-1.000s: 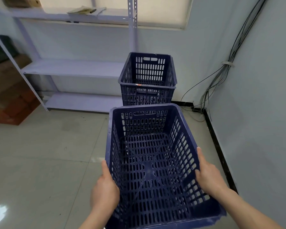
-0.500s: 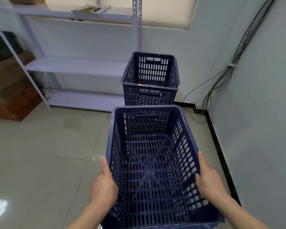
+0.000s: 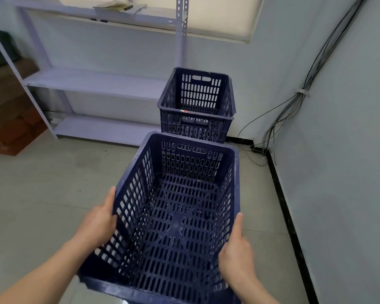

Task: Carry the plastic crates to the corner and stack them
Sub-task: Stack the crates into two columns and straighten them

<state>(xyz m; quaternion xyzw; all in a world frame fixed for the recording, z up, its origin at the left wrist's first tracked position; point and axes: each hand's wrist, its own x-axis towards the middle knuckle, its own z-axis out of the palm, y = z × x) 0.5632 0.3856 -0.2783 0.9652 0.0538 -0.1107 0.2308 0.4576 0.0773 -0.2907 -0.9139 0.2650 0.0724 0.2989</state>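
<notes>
I carry an empty dark blue slotted plastic crate (image 3: 176, 216) at waist height, tilted away from me. My left hand (image 3: 99, 222) grips its left wall, thumb lying along the rim. On the right wall, my right hand (image 3: 236, 255) grips the same way; the fingers of both hands are hidden outside the crate. Straight ahead in the room's corner stands a stack of matching blue crates (image 3: 196, 106), one nested in another, on the floor against the back wall. The carried crate's far rim is short of the stack and lower than its top.
A pale metal shelving rack (image 3: 92, 82) runs along the back wall left of the stack. Loose cables (image 3: 294, 102) hang down the right wall to the floor by the corner. Brown cardboard boxes (image 3: 7, 128) sit at far left. A black baseboard (image 3: 283, 205) edges the right wall.
The stack and the corner have come nearer. The carried crate has turned slightly, its near end swinging left, with both hands keeping their grip.
</notes>
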